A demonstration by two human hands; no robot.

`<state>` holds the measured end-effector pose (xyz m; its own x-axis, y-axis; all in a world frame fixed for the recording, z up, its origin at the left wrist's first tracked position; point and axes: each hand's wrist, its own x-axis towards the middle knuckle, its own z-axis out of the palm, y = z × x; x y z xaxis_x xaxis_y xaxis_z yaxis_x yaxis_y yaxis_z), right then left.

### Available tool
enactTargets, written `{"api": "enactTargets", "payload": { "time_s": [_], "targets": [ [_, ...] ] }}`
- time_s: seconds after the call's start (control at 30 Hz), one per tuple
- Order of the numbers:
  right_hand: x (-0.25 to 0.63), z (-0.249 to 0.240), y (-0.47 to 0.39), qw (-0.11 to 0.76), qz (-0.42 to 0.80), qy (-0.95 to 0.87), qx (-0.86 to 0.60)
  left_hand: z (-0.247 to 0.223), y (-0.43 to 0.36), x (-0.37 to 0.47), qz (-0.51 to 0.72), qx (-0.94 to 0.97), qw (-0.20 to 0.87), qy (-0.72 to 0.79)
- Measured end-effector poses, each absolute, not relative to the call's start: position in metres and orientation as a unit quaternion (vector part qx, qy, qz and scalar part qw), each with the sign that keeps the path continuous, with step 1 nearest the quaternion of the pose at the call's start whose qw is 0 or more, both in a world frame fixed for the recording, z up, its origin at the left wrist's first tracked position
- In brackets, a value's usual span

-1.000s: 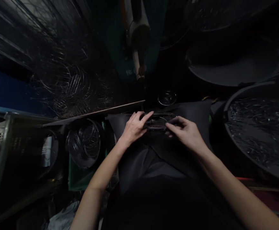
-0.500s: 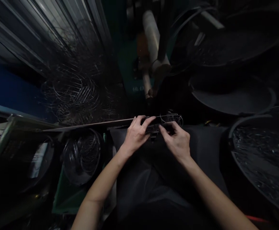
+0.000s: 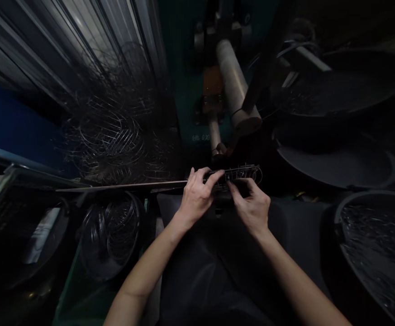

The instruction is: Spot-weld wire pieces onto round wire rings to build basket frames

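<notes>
A small wire frame [image 3: 243, 172] of thin metal rods lies between my two hands, below the machine's metal cylinders. My left hand [image 3: 199, 192] is closed on its left end, with thumb and fingers bent around it. My right hand [image 3: 251, 201] pinches at its lower edge near the middle, fingertips close together. The fingertips hide part of the wire frame, and the dark makes its exact shape hard to see.
A green machine with a thick metal cylinder [image 3: 236, 86] stands ahead. Tangled wire pieces [image 3: 116, 133] are heaped at the upper left. A round bucket of wire rings [image 3: 111, 235] stands left; a large basin [image 3: 380, 253] of small metal parts is right.
The view has shifted, so the machine and basins appear lower. Both hands stay at the wire frame, which now shows as a longer, flatter shape between and beyond the fingers.
</notes>
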<state>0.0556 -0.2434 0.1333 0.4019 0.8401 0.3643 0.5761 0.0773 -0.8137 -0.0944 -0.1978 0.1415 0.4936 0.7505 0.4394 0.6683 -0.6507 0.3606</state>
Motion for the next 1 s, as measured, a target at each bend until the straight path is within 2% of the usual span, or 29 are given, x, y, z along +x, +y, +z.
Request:
{"api": "enactTargets", "payload": {
  "time_s": [0.3,1.0],
  "targets": [
    [0.061,0.13,-0.23,0.531,0.084,-0.552,-0.637,0.139,-0.187,-0.09,0.307,0.86,0.059,0.403],
    [0.067,0.126,-0.218,0.528,0.087,-0.558,-0.634,0.136,-0.171,-0.085,0.319,0.86,0.067,0.392]
  ]
}}
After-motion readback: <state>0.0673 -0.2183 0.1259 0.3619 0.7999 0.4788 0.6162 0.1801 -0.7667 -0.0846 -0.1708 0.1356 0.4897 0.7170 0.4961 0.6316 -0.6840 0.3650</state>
